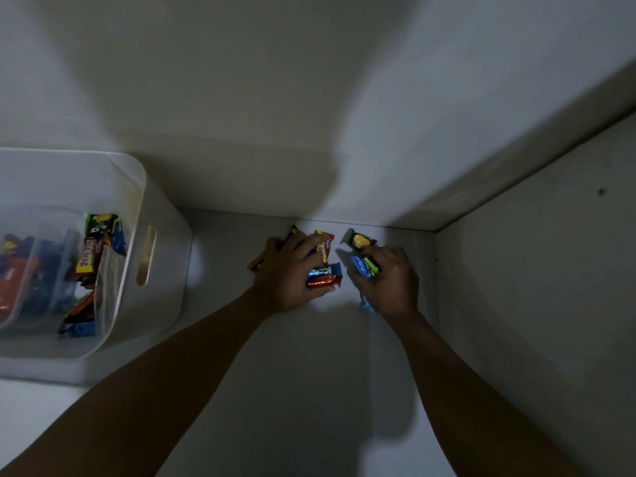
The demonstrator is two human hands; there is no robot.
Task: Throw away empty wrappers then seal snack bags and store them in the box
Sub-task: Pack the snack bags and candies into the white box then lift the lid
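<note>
Deep in a dim white cupboard, both hands reach to the back of the shelf. My left hand grips a bunch of snack packs, red, blue and yellow ones, with fingers curled over them. My right hand holds a blue and green wrapper, and a dark pack with a yellow picture lies just beyond its fingertips. A translucent white storage box stands at the left, holding several snack bags.
The cupboard's back wall rises right behind the snacks and the right side panel stands close to my right hand. Inner dividers split the box. Bare shelf board stretches toward me.
</note>
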